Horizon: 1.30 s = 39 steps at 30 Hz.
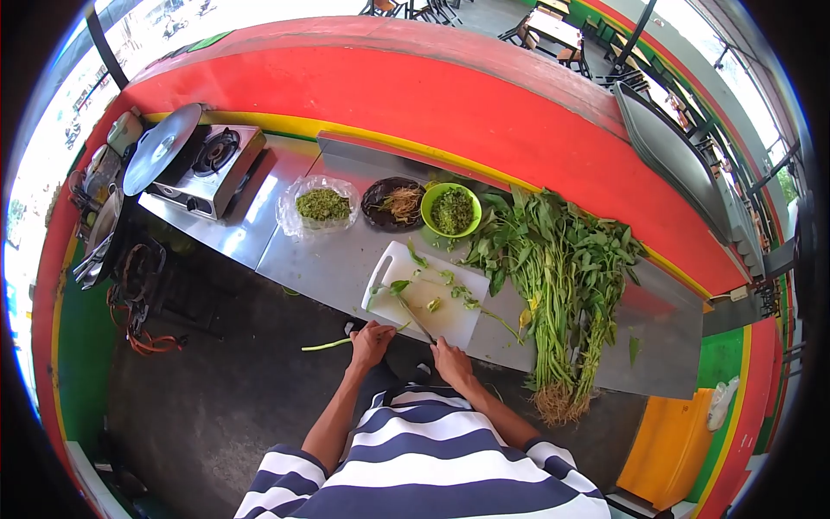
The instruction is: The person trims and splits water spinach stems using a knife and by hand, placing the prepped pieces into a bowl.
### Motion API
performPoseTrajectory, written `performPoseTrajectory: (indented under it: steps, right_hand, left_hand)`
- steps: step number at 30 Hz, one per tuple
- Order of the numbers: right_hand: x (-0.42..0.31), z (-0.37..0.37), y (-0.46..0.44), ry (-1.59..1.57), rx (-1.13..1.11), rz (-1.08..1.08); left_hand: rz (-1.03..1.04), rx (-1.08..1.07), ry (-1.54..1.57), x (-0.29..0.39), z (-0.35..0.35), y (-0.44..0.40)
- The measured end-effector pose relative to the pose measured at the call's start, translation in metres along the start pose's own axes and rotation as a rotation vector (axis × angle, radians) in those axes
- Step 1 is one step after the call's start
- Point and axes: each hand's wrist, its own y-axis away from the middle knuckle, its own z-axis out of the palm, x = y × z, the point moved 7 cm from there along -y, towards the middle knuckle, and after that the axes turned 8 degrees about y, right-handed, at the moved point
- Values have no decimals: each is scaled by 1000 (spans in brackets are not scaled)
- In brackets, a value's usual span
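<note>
My left hand (372, 344) is closed around a long green stem (326, 346) just off the near edge of the white cutting board (467, 324). The stem sticks out to the left of my fist. In my right hand (451, 362) is a knife (418, 320), its blade slanting up and left over the board. Leaf pieces (447, 277) and a short light-green bit (434, 304) lie scattered there. To the right, a large bundle of leafy greens (553, 285) rests on the counter, its roots (560, 402) hanging over the front edge.
Behind the board stand a green bowl (427, 216) of chopped greens, a dark plastic bag (373, 210) with roots, and a clear bag (292, 212) of chopped greens. A gas stove (238, 169) is at the far left. A red wall (389, 95) borders the metal counter (303, 255).
</note>
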Motion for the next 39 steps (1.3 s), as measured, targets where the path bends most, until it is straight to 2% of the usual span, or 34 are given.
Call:
performPoseTrajectory:
  steps: [2,4,7,10,12,13,18,20,21,22,24,25,28,32,33,34,35,37,39]
  right_hand:
    - [6,5,-4,-57,19,-34]
    - [14,4,-2,-111,38,-70]
    - [23,-9,7,-241,95,-106]
    - [44,-18,9,-340,56,-45]
    - [64,-35,7,-417,248,23]
    - [79,-36,2,-379,263,83]
    - [133,-35,-27,-215,251,94]
    - [146,-40,-29,-175,496,31]
    - [156,-40,-31,-259,283,232]
    - [160,-37,-35,-261,285,230]
    - [170,-59,-32,-364,588,358]
    - [167,-65,-29,-317,687,366]
    - [162,-57,-40,-426,571,315]
    - [121,-50,-49,-316,450,195]
    - [110,-55,-47,-314,457,193]
    - [102,-53,-48,-278,369,217]
    - [94,-51,-49,-243,281,241]
    - [86,-45,-50,-217,249,246]
    - [79,-37,-48,-192,210,237]
  left_hand:
    - [-6,19,13,-1,-3,3]
    - [6,155,186,-13,-7,2]
    - [16,201,331,-32,-4,-3]
    - [-59,126,348,-34,-4,-7]
    - [-72,117,356,-26,-6,-12]
    - [-90,112,362,-25,-5,-14]
    - [-42,71,363,-16,2,-27]
    - [-37,51,364,-14,5,-31]
    - [-57,32,417,-15,7,-32]
    - [-78,15,469,-16,8,-33]
    - [-90,49,439,-17,8,-35]
    - [-103,80,411,-18,7,-37]
    - [-107,175,310,-18,7,-42]
    - [-111,199,288,-33,25,-58]
    - [-56,160,254,-38,34,-63]
    - [-1,120,220,-34,37,-66]
    - [4,121,222,-34,39,-67]
    - [28,36,74,-25,44,-71]
    - [28,38,71,-24,43,-74]
